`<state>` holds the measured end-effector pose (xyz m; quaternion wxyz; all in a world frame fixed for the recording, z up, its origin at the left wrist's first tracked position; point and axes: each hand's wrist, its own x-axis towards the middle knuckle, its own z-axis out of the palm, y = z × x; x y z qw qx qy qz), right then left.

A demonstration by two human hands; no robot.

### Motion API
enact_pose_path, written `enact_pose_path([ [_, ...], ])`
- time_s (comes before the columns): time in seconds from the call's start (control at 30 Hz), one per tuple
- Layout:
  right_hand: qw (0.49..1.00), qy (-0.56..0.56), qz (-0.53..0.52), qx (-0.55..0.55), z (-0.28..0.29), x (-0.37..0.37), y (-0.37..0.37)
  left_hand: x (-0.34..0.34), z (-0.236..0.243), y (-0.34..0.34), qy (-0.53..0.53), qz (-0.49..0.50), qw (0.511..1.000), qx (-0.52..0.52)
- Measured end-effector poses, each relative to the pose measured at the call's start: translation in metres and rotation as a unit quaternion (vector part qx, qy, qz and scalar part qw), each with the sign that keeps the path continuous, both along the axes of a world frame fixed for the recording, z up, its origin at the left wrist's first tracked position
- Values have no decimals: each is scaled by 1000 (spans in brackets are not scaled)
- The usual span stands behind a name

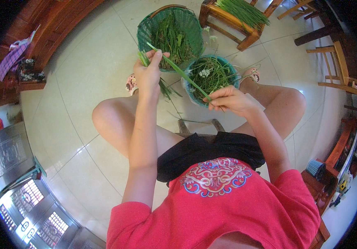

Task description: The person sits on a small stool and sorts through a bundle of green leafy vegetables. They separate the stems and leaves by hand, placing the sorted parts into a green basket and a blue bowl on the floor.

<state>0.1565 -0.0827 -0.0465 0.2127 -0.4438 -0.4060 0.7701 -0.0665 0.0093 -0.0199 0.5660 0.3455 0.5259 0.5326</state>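
Note:
My left hand (pixel 148 75) is closed round a small bunch of garlic chives (pixel 168 88), whose thin ends hang down past the wrist. Between its thumb and fingers lies one end of a single long chive leaf (pixel 181 74). That leaf slants down to my right hand (pixel 233 101), which pinches its other end between thumb and fingertips. Just beyond the left hand stands a green woven basket (pixel 142 32) with a pile of chives inside. The right hand is beside a lined bucket (pixel 186 86) full of tangled green stalks and a white flower head.
A wooden stool (pixel 211 21) at the far side bears a thick bundle of chives (pixel 243 13). Small wooden chairs (pixel 339 62) stand to the right. My knees flank the bucket. Wooden furniture (pixel 60 31) lines the far left, and loose stalks lie on the tiles.

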Motion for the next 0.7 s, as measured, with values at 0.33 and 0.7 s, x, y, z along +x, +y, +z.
enact_pose_path([
  [0.33,811,-467,109,336,-25,-6,4,-36,2,-3,-26,86,995,47],
  [0.7,869,-319,42,375,-15,-46,155,-43,10,-8,21,68,992,-104],
])
